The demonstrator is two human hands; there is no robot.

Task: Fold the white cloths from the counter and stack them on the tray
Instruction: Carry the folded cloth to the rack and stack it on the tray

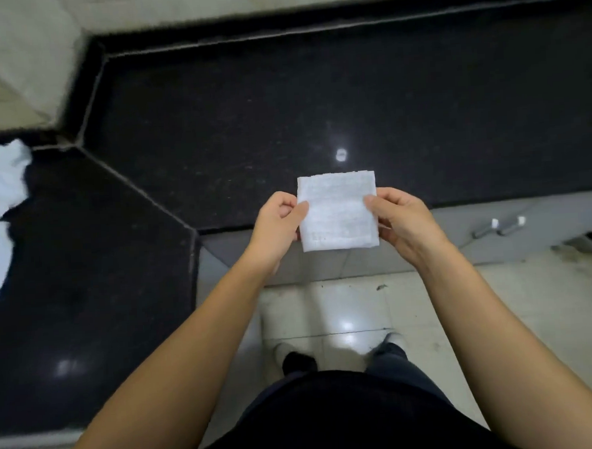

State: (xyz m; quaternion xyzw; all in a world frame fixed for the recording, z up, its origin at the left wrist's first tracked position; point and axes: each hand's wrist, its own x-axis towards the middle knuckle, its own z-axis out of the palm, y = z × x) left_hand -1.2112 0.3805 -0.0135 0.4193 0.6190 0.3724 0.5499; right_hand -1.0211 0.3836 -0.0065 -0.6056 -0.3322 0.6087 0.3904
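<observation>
White cloth: we see a small folded square held in the air at the near edge of the table, partly over the floor.
Left hand: our left hand pinches the square's left edge, thumb on top and fingers curled behind.
Right hand: our right hand pinches the right edge the same way, so both hands are closed on the one cloth.
Grip risk: both holds sit on the very edges; we judge that if either thumb eases off, the layers could spring apart and the fold would have to be redone.
Drop risk: part of the square hangs past the table edge, so a slip here would likely send it to the tiled floor rather than the black stone.
Tray: we cannot see a tray anywhere in this view, so the carry must go out of frame; turning with the cloth held only by its sides could let it sag or open.
Remaining pile: loose white cloths lie crumpled at the far left of the table, well apart from the hands.
Pile risk: they reach the picture's left border, so we cannot tell how near the table edge they lie; pulling one out might drag its neighbours.
</observation>
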